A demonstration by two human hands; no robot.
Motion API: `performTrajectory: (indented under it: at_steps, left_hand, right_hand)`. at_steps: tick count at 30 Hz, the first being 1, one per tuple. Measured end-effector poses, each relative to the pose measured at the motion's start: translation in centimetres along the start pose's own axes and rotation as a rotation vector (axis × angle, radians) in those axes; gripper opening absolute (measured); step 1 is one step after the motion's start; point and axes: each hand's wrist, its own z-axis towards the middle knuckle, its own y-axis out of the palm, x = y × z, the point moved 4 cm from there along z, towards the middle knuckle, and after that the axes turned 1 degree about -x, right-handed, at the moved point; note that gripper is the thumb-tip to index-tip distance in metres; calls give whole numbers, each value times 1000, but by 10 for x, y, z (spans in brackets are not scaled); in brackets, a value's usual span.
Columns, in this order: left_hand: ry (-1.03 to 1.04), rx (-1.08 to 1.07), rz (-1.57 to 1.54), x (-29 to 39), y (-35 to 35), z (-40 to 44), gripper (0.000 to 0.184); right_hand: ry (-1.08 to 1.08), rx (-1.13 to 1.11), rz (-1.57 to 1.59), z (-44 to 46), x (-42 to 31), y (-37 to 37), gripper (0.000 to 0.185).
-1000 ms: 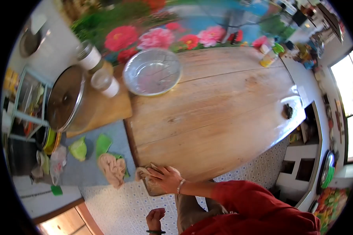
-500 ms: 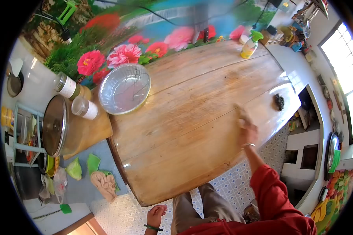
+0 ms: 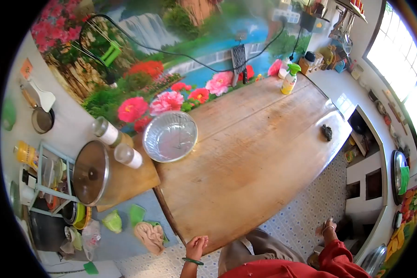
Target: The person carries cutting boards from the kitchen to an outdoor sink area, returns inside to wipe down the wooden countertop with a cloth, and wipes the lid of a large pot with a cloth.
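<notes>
My left hand (image 3: 197,247), with a dark green bangle on the wrist, is closed with curled fingers beside the front edge of the wooden table (image 3: 227,180). Nothing shows in it. Off the table's right side, my right hand (image 3: 328,227) hangs over the patterned floor; its fingers are too small and foreshortened to read, and I see nothing held. At the table's far right lies a dark, crumpled scouring pad (image 3: 326,132). A clear ribbed basin (image 3: 170,136) stands at the left back, and a spray bottle (image 3: 289,79) with a green trigger at the far back.
On the left, a wooden board (image 3: 146,173) bears two jars and a glass lid (image 3: 91,172). Below it, a grey surface (image 3: 125,236) holds green and beige cloths. A white counter with a stove (image 3: 366,173) runs along the right, past the floor.
My right hand has left the tabletop and moved down to the right, beyond the table's edge. My left hand has come up closer to the front edge. The view has shifted and tilted upward.
</notes>
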Motion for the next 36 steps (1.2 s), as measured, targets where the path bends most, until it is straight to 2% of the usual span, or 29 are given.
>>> performTrajectory:
  at_steps: [2, 3, 4, 5, 6, 7, 9, 10, 12, 13, 15, 16, 18, 21, 24, 26, 27, 29, 32, 34, 36]
  left_hand:
    - [70, -3, 4, 27, -4, 15, 21]
    - [73, 16, 6, 35, -8, 25, 21]
    - [84, 16, 10, 46, -11, 36, 21]
    - [125, 10, 5, 59, -11, 48, 21]
    - [163, 5, -2, 70, -9, 60, 21]
    - [172, 9, 1, 79, -5, 73, 21]
    - [270, 107, -8, 106, 0, 103, 23]
    - [280, 109, 0, 120, 5, 118, 23]
    - [246, 187, -130, 140, 16, 149, 24]
    - [254, 192, -127, 147, 22, 168, 24]
    - [239, 316, -282, 159, 24, 197, 25]
    - [245, 331, -285, 170, 28, 203, 25]
    - [104, 391, -427, 188, 33, 215, 27]
    - [37, 425, -490, 198, 30, 244, 31]
    - [13, 481, -582, 196, 26, 274, 32]
    - [22, 536, -569, 194, 24, 289, 32]
    - [50, 586, -584, 195, 28, 287, 27]
    - [67, 590, -547, 184, 32, 283, 26]
    - [131, 579, -460, 168, 38, 249, 27]
    - [35, 532, -447, 149, 40, 218, 28]
    - [-16, 397, -339, 121, 32, 196, 29]
  right_hand:
    - [-178, -53, 117, -41, -45, 19, 26]
    - [-352, -79, 110, -67, -72, 30, 25]
    - [-583, -93, 41, -100, -104, 40, 25]
    - [-1170, 100, -28, -135, -132, 50, 24]
    - [-1202, 42, -178, -173, -161, 55, 19]
    - [-1469, 61, -304, -184, -168, 76, 27]
    - [-1697, -149, -277, -238, -191, 108, 28]
    - [-1795, -324, -270, -260, -192, 130, 26]
    - [-1943, -595, -242, -296, -165, 174, 28]
    - [-2040, -746, -412, -313, -149, 193, 32]
    - [-2212, -1041, -368, -335, -120, 205, 33]
    - [-2221, -1052, -355, -331, -118, 207, 33]
    - [-2123, -1039, -160, -324, -130, 208, 36]
    - [-1985, -928, -199, -237, -147, 233, 32]
    - [-1835, -618, -389, -140, -196, 225, 34]
    - [-1653, -407, -520, -113, -244, 196, 38]
    - [-1650, -400, -525, -102, -250, 195, 38]
    - [-1584, -355, -446, -76, -260, 189, 41]
    - [-1593, -300, -431, -67, -252, 195, 44]
    - [-1561, -290, -421, -72, -254, 195, 44]
    - [-1492, -278, -438, -76, -257, 192, 44]
